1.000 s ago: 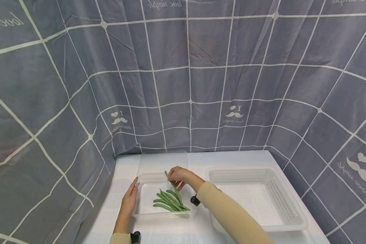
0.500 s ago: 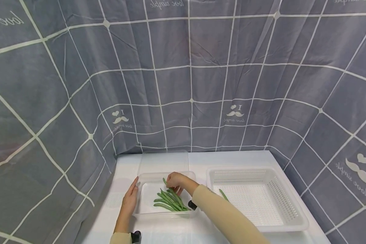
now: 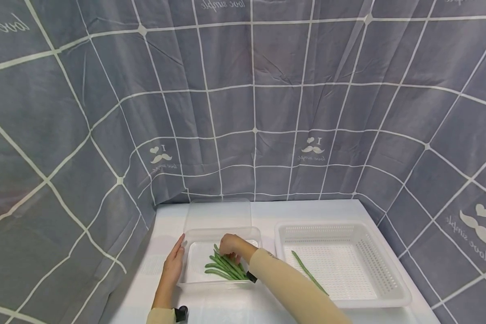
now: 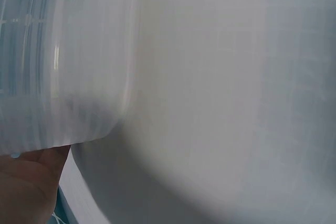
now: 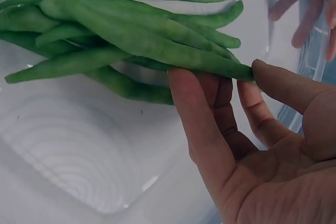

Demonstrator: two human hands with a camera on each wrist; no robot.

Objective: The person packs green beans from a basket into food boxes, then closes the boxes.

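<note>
Several green beans (image 3: 222, 265) lie bunched in a clear plastic container (image 3: 208, 284). Inside it my right hand (image 3: 230, 245) is low over the bunch. In the right wrist view this hand (image 5: 262, 140) pinches one end of the uppermost green bean (image 5: 152, 45) between thumb and fingertips. My left hand (image 3: 172, 265) rests along the container's left outer side with its fingers straight. The left wrist view shows part of that hand (image 4: 31, 187) by the container wall (image 4: 89, 77). The right hand covers some of the beans in the head view.
To the right stands a white perforated basket (image 3: 389, 294), with one green bean (image 3: 308, 272) visible in it beside my right sleeve (image 3: 283, 288). A clear lid (image 3: 218, 216) lies behind the container. A grey checked curtain (image 3: 275, 112) surrounds the white table (image 3: 263, 211).
My right hand has lowered, bringing the held green bean down onto the bunch. The right forearm has shifted left, uncovering the bean in the basket. The left hand stays in place.
</note>
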